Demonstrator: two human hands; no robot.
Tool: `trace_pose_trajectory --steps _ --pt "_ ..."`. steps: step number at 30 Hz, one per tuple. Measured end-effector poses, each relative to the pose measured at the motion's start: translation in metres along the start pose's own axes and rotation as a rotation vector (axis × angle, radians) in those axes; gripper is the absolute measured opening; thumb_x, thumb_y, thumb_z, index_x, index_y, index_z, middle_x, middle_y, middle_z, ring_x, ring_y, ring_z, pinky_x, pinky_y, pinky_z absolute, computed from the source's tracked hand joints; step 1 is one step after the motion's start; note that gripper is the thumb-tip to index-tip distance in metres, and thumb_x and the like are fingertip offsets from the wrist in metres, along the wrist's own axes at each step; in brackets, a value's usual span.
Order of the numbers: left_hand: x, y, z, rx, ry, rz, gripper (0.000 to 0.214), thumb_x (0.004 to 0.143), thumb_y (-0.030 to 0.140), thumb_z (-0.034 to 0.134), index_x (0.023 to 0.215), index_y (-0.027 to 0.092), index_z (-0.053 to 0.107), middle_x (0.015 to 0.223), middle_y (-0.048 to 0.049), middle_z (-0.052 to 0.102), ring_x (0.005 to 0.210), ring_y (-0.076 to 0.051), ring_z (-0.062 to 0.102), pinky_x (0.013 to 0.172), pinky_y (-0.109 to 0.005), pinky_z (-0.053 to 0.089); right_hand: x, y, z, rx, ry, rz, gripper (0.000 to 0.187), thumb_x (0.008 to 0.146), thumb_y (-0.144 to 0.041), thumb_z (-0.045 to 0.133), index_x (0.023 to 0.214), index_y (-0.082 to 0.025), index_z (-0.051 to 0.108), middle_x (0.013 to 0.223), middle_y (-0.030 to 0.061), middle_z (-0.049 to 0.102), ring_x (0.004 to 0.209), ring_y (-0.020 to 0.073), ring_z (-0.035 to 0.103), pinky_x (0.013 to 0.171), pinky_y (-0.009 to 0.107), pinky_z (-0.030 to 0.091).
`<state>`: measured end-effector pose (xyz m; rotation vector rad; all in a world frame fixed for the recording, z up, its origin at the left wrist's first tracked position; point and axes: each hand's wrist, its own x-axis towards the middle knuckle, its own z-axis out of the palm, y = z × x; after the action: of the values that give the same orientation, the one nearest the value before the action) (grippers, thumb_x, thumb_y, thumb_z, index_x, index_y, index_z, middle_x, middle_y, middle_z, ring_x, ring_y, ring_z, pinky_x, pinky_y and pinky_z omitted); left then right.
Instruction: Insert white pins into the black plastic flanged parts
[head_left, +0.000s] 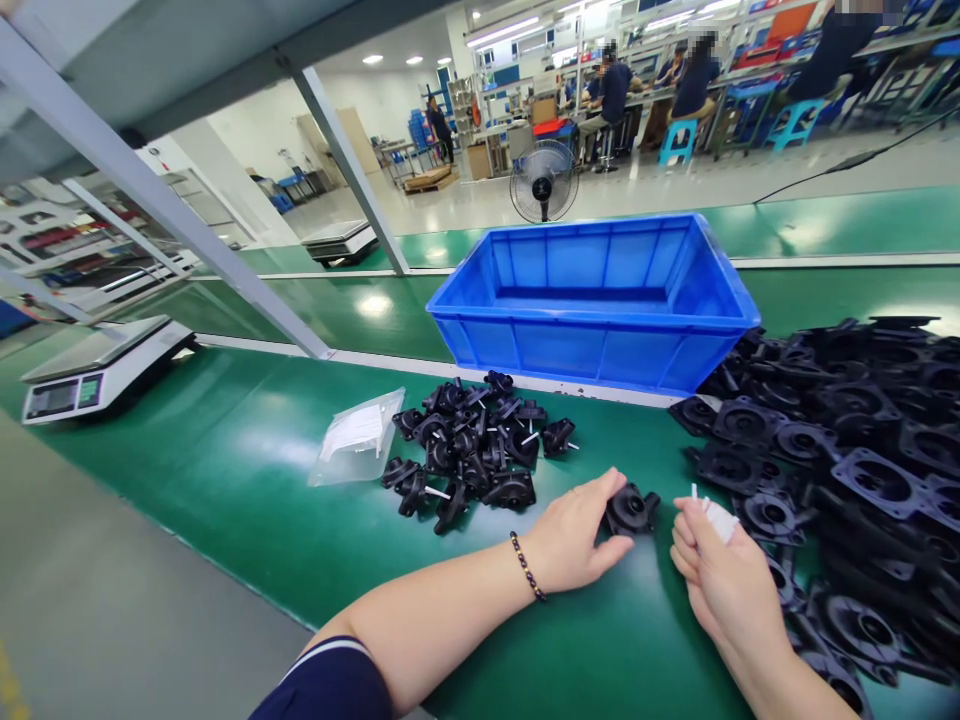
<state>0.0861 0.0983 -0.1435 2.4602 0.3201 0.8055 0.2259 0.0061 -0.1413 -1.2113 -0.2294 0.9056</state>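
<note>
My left hand (577, 535), with a beaded bracelet on the wrist, has its thumb and fingers around a black plastic housing (631, 510) on the green table. To its right, my right hand (724, 570) is closed on several thin white pins (720, 520); one sticks up from the fingertips. Left of my hands lies a pile of similar black housings (469, 445), some with a white pin poking out. A large heap of flat black plastic parts (840, 450) spreads beside and beyond my right hand.
A blue bin (592, 345) stands behind the pile. A clear plastic bag (360, 435) with white pieces lies to the left. Farther left is a weighing scale (105, 370). A slanting metal post (187, 220) rises from the table. A fan (544, 185) and seated people are beyond.
</note>
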Motion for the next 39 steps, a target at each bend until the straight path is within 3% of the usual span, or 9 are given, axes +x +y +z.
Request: trace_pose_trajectory --steps 4,12,16,20,25,27,31,34,39 --pt "0.003 -0.001 -0.001 0.025 -0.059 -0.06 0.063 0.078 0.034 0.055 0.13 0.009 0.033 0.128 -0.0137 0.045 0.12 -0.023 0.041 0.102 -0.035 0.035 0.0 0.002 -0.002 -0.006 0.0 0.018 0.044 0.066 -0.048 0.067 0.086 -0.014 0.048 0.055 -0.006 0.028 0.039 -0.0017 0.019 0.034 0.012 0.014" --pt "0.001 -0.001 0.001 0.021 -0.019 -0.05 0.064 0.077 0.035 0.056 0.132 0.01 0.034 0.128 -0.0139 0.045 0.121 -0.022 0.04 0.102 -0.036 0.035 0.0 0.003 -0.002 -0.012 0.0 0.049 0.045 0.065 -0.049 0.067 0.086 -0.013 0.048 0.055 -0.0058 0.028 0.039 -0.0018 0.019 0.034 0.012 0.014" --pt "0.001 0.002 -0.002 0.001 0.09 -0.005 0.059 0.078 0.035 0.056 0.128 0.011 0.038 0.121 -0.0143 0.05 0.116 -0.022 0.045 0.098 -0.035 0.039 0.0 0.003 -0.002 -0.015 -0.016 0.059 0.044 0.065 -0.048 0.067 0.086 -0.013 0.048 0.056 -0.0056 0.028 0.039 -0.0021 0.019 0.034 0.011 0.014" --pt "0.002 0.006 -0.007 -0.068 0.261 0.096 0.066 0.078 0.03 0.055 0.134 0.013 0.024 0.127 -0.0139 0.044 0.12 -0.02 0.041 0.101 -0.035 0.035 0.0 0.003 -0.002 -0.015 -0.006 0.05 0.045 0.064 -0.048 0.068 0.085 -0.014 0.048 0.055 -0.0055 0.027 0.038 -0.0019 0.019 0.033 0.012 0.014" --pt "0.003 -0.004 0.0 0.024 -0.05 -0.149 0.039 0.079 0.021 0.045 0.117 0.012 0.049 0.118 -0.0096 0.054 0.12 -0.023 0.041 0.105 -0.042 0.029 -0.001 0.003 -0.002 -0.021 -0.011 0.047 0.045 0.062 -0.047 0.07 0.084 -0.014 0.049 0.055 -0.0053 0.027 0.039 -0.0015 0.02 0.033 0.011 0.015" --pt "0.003 -0.007 0.002 0.032 -0.025 -0.189 0.038 0.077 0.017 0.043 0.115 0.013 0.051 0.118 -0.0086 0.054 0.12 -0.021 0.041 0.105 -0.041 0.029 -0.001 0.003 -0.002 -0.02 -0.01 0.051 0.046 0.061 -0.048 0.07 0.084 -0.014 0.049 0.055 -0.0053 0.027 0.039 -0.0015 0.02 0.033 0.011 0.015" --pt "0.003 -0.002 -0.003 0.047 0.171 -0.032 0.051 0.073 0.018 0.046 0.123 0.008 0.042 0.129 -0.015 0.042 0.126 -0.024 0.031 0.103 -0.044 0.03 -0.002 0.002 0.001 -0.024 -0.022 0.104 0.048 0.06 -0.049 0.07 0.084 -0.013 0.049 0.055 -0.0053 0.029 0.038 -0.0022 0.019 0.033 0.011 0.014" --pt "0.003 0.01 -0.009 0.012 0.247 0.136 0.04 0.071 0.017 0.047 0.11 0.011 0.051 0.114 -0.0142 0.052 0.113 -0.023 0.044 0.097 -0.041 0.037 -0.002 0.002 0.002 -0.022 -0.026 0.118 0.048 0.059 -0.048 0.071 0.083 -0.012 0.049 0.055 -0.0054 0.03 0.038 -0.0021 0.02 0.033 0.011 0.014" --pt "-0.002 0.022 -0.004 -0.22 -0.206 0.29 0.037 0.075 0.026 0.045 0.105 0.009 0.057 0.106 -0.0127 0.059 0.095 -0.021 0.058 0.082 -0.029 0.047 -0.001 0.003 0.002 -0.007 -0.022 0.099 0.048 0.06 -0.049 0.07 0.085 -0.014 0.048 0.055 -0.0058 0.029 0.038 -0.002 0.019 0.033 0.011 0.013"
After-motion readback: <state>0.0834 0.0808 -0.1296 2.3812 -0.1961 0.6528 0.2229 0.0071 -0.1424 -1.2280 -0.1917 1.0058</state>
